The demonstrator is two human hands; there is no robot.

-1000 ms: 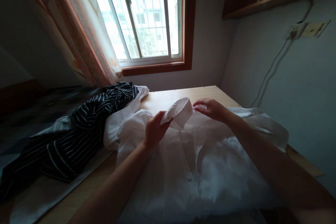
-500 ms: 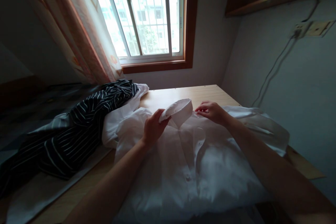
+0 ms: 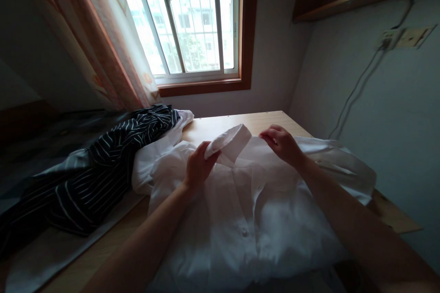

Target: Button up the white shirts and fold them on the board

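Observation:
A white button-up shirt (image 3: 227, 219) lies front side up before me, its placket and buttons running down the middle. My left hand (image 3: 200, 163) is closed round the left end of its collar (image 3: 237, 144), which stands raised and tilted. Just right of the collar, my right hand (image 3: 281, 144) pinches the shirt's cloth near the shoulder between thumb and fingers. The cloth stretches between the collar and those fingertips. One sleeve (image 3: 347, 169) spreads out to the right, partly behind my right forearm.
A black garment with white stripes (image 3: 92, 183) lies heaped on the left, over white cloth. The wooden table (image 3: 282, 121) reaches back towards the window (image 3: 195, 23) and curtain (image 3: 117, 55). A cable (image 3: 354, 91) hangs down the right wall below a socket and shelf.
My right hand has risen slightly, its fingers now pinched together with the shirt's shoulder cloth lifted. The collar in my left hand has tilted up a little.

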